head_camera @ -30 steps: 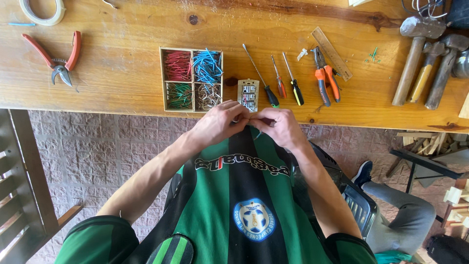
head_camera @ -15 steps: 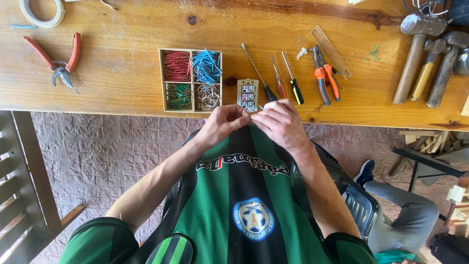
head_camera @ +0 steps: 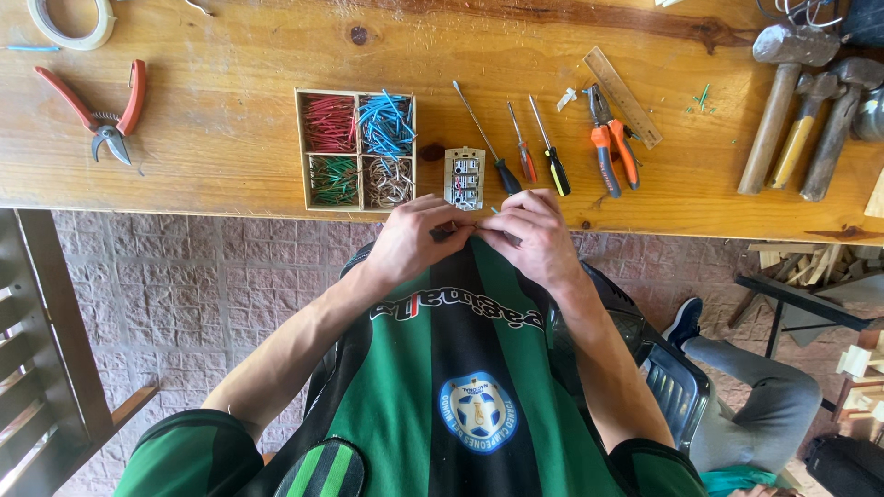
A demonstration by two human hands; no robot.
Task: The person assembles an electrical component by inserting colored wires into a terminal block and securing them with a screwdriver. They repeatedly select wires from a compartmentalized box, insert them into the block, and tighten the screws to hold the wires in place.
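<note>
Both hands meet just below the worktop (head_camera: 221,138) edge, over the green and black shirt. The left hand (head_camera: 414,241) and right hand (head_camera: 532,237) pinch a small thin piece (head_camera: 453,230) between their fingertips; it is dark, slender and mostly hidden, so its kind cannot be told. Just above them on the worktop lies a small grey switch block (head_camera: 464,179), beside a wooden tray (head_camera: 357,149) holding red, blue, green and brownish wire bits.
</note>
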